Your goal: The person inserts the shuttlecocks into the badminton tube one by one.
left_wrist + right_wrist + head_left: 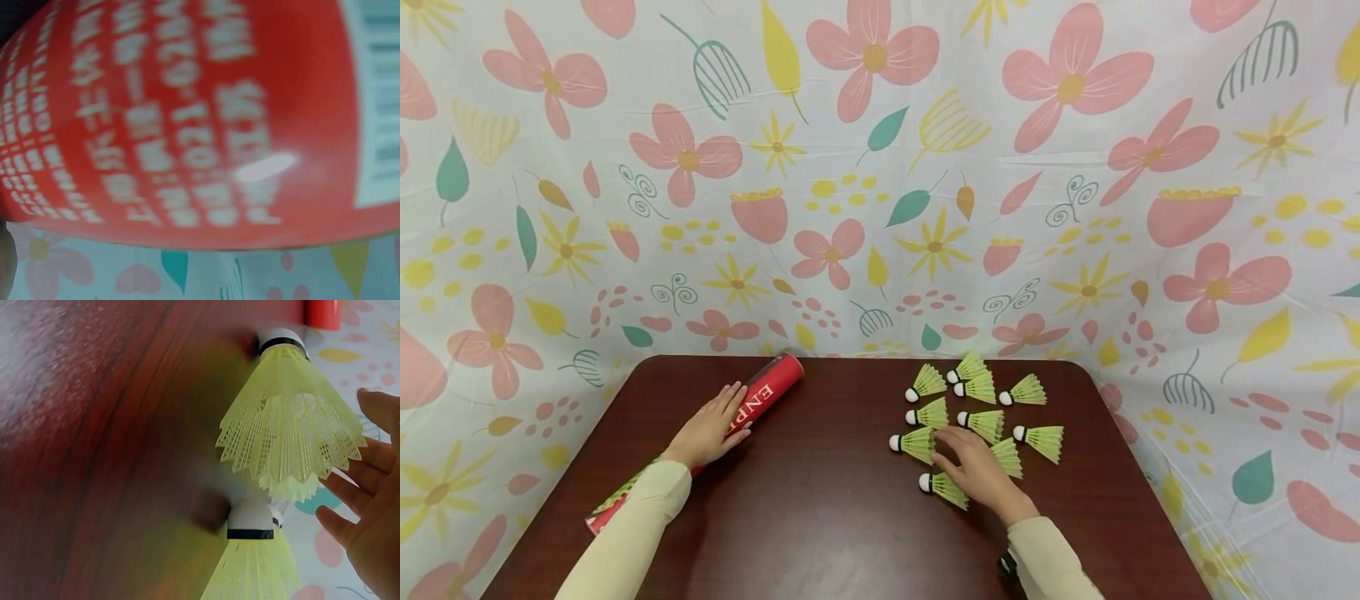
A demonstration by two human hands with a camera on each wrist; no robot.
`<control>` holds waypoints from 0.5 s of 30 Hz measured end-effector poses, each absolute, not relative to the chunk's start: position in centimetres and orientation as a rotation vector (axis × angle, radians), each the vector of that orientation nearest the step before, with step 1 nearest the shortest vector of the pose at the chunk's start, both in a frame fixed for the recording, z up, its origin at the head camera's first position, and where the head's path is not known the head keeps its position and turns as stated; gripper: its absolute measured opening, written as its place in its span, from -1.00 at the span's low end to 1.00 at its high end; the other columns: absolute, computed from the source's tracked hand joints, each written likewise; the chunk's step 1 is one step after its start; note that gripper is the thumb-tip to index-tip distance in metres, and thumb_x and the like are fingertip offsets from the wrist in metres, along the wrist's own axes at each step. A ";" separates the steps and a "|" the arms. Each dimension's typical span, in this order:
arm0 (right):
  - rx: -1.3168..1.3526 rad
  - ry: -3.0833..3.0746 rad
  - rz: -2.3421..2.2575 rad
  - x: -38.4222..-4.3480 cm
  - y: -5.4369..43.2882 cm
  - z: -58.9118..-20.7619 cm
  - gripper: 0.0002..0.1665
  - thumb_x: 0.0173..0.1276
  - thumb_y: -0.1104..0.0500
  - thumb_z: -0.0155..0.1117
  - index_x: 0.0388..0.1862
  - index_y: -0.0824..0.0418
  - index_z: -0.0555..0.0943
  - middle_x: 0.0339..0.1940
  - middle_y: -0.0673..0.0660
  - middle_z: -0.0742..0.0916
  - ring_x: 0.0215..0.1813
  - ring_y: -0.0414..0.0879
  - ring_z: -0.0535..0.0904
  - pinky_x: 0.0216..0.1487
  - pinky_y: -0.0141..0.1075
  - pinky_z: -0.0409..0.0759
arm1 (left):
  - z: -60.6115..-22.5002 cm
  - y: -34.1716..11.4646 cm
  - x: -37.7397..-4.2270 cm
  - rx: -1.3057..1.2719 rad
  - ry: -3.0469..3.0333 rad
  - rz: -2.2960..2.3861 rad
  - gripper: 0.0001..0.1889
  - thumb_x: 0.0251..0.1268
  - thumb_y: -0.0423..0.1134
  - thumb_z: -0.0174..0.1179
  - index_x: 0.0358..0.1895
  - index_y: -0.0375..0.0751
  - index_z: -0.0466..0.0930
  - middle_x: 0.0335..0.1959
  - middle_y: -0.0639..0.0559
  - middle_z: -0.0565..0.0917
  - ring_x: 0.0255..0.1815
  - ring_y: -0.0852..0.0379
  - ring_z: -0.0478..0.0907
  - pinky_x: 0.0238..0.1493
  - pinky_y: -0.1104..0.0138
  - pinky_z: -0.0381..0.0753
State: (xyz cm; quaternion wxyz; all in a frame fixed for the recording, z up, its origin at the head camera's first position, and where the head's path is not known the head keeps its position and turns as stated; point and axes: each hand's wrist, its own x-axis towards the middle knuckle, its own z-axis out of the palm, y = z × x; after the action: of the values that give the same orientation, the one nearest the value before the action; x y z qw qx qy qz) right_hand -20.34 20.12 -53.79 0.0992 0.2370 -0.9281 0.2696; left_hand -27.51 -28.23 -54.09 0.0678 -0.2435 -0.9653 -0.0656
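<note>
Shuttlecocks (916,444) lying right of the tube (772,386) look light and springy, probably best pinched by their white tips (896,444), while the right hand (979,471), loosely spread, grips none and the left hand (706,429) rests straight-fingered on the tube.

Red tube (781,377) reads "ENP" in wht caps, rest hidden under L hand (711,425), & the L wrist view has its smaller wht txt (181,125), too blurry to read, + pt of a barcode (382,106).
</note>
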 end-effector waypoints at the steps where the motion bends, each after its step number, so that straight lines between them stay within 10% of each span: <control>1: 0.713 -2.746 0.803 -20.5 20.1 -53.9 -0.54 0.34 0.12 0.30 0.13 0.34 0.58 0.12 0.29 0.63 0.23 0.19 0.49 0.21 0.10 0.42 | -54.1 -28.3 -27.4 -0.735 -2.909 -0.199 -0.13 0.28 0.01 0.23 0.46 -0.42 0.03 0.46 -0.35 0.14 0.46 -0.32 0.07 0.38 -0.09 0.18; 15: 0.723 -2.744 0.822 -21.1 19.2 -54.6 -0.71 0.30 0.18 0.33 -0.06 0.29 0.68 -0.06 0.19 0.72 0.02 0.09 0.63 0.02 -0.02 0.59 | -54.7 -28.9 -27.4 -0.806 -2.851 -0.160 -0.12 0.21 -0.08 0.31 0.46 -0.43 0.05 0.42 -0.39 0.20 0.40 -0.31 0.20 0.32 -0.07 0.28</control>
State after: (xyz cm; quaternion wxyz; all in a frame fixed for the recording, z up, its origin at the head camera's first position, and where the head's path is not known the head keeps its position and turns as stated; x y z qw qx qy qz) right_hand -21.05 19.21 -54.64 0.0935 0.2436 -0.9248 0.2769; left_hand -27.43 -28.93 -54.73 0.0871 -0.2707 -0.9572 -0.0537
